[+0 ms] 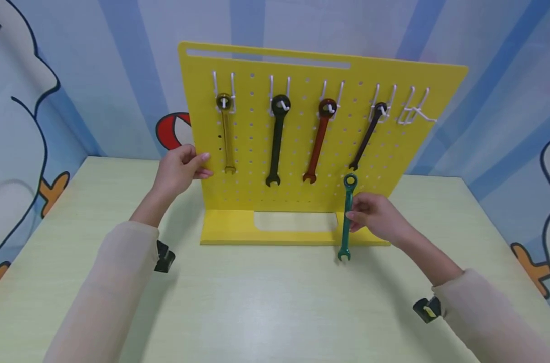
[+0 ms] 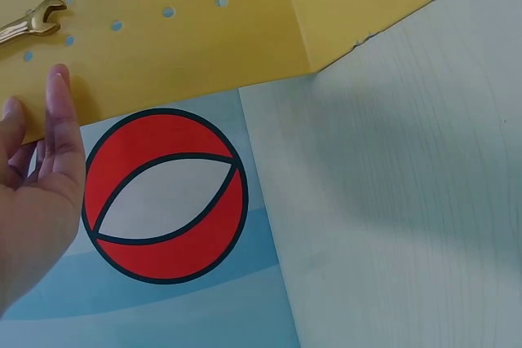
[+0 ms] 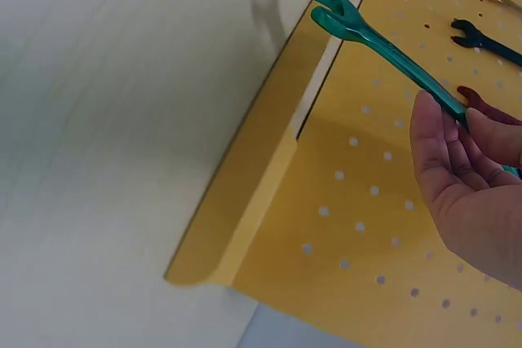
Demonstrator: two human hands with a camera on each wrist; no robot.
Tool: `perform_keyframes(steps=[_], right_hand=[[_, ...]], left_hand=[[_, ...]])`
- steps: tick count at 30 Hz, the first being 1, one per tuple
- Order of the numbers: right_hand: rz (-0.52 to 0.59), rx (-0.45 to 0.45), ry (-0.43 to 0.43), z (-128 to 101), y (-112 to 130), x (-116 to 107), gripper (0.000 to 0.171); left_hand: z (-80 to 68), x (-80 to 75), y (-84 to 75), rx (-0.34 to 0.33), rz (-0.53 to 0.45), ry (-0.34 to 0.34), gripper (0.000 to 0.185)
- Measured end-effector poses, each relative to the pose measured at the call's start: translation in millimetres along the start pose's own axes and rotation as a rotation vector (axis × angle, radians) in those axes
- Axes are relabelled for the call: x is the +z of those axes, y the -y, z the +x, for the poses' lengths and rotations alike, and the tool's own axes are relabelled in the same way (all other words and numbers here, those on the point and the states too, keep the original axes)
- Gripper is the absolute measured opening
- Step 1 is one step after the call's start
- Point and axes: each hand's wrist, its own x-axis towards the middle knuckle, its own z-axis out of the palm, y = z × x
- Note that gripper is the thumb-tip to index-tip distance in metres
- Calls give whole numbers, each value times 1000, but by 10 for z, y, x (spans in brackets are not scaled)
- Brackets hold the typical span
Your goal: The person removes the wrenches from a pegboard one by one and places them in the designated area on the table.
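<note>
You're pinching the green wrench (image 1: 346, 217) at mid-shaft with your right hand (image 1: 375, 218), fingers and thumb curled round it. It's standing upright, ring end up, open end hanging just above the table (image 1: 275, 302), in front of the yellow pegboard (image 1: 302, 146) near its base. Your left hand (image 1: 180, 169) is resting on the board's left edge, fingers fairly straight, gripping nothing. The yellow wrench (image 1: 226, 132), black wrench (image 1: 276, 139), red wrench (image 1: 319, 139) and small dark wrench (image 1: 367, 136) are hanging on hooks.
</note>
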Motion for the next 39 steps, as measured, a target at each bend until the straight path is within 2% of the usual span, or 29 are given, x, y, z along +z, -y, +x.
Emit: perform_keyframes(steps=[5,15,23,32,39], right_hand=[[47,21,19,52,-14,139,10],[120,118,96,117,28,379,9],[205,126,174,180,24,594,8],[228,144,233,217,70,828,7],[244,158,248,248,121,1012,9]], left_hand=[[8,7,-5,5,20,-2,26],[2,-4,-27,9,36,4,26],[8,-2,-36,3,52,8,25],[1,0,-45,0,66,7,25],[5,1,-39,-3,69,7,26]])
